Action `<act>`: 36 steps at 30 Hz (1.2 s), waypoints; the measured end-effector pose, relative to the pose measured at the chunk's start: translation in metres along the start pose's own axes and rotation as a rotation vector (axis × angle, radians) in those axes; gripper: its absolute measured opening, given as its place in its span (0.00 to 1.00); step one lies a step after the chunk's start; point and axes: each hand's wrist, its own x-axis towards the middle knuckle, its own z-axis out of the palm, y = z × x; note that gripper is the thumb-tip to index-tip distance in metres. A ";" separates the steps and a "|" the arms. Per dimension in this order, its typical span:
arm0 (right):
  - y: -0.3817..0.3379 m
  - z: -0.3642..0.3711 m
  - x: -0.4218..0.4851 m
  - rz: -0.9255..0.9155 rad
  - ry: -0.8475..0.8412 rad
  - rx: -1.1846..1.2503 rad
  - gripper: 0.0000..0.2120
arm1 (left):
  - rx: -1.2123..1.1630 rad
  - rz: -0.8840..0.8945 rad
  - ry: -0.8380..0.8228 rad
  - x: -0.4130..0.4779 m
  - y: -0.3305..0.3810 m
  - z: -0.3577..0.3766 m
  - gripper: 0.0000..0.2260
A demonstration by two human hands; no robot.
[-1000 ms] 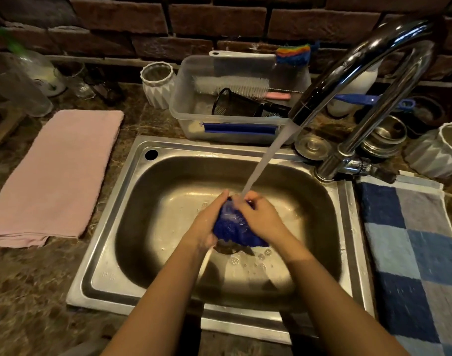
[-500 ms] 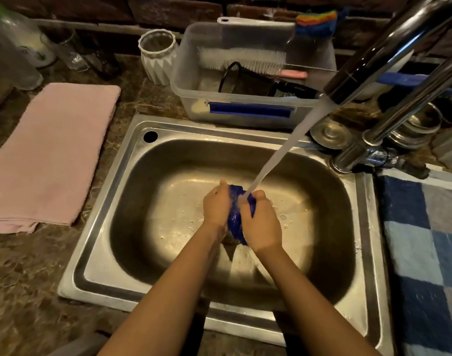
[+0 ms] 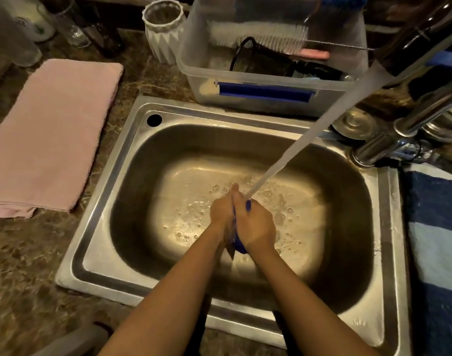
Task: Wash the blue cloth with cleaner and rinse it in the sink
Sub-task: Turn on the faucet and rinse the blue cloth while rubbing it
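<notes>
I see my left hand (image 3: 223, 210) and my right hand (image 3: 255, 224) pressed together low inside the sink (image 3: 132, 150), and both are closed tight around the blue cloth (image 3: 239, 244), which sits squeezed between the palms over the middle of the basin. Only thin parts of the cloth show: a small bit near the right thumb and a darker fold hanging under the hands; the rest is hidden by the fingers, so I cannot tell its shape. The water stream (image 3: 309, 132) comes down slanted from the upper right and meets the top of the hands. The faucet (image 3: 412, 116) stands at the right back corner and is cut off by the frame edge, so its spout is hard to make out. Around the hands the basin has open room on all sides, more to the left than to the right, and the floor of it is wet with bubbles. Behind the sink rim a clear plastic bin (image 3: 194, 73) stands just beside the edge, with a brush and a dark mesh basket in it. On the counter (image 3: 27, 253) to the left a pink towel (image 3: 47, 134) lies near the sink, not touching the rim. On the right a blue checked towel (image 3: 435, 227) lies just beside the rim and is cut off by the frame. The back of the counter is dark and blurred.
</notes>
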 end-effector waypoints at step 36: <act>0.010 0.015 0.043 0.188 0.125 0.374 0.14 | 0.172 0.205 -0.002 0.007 -0.015 0.004 0.25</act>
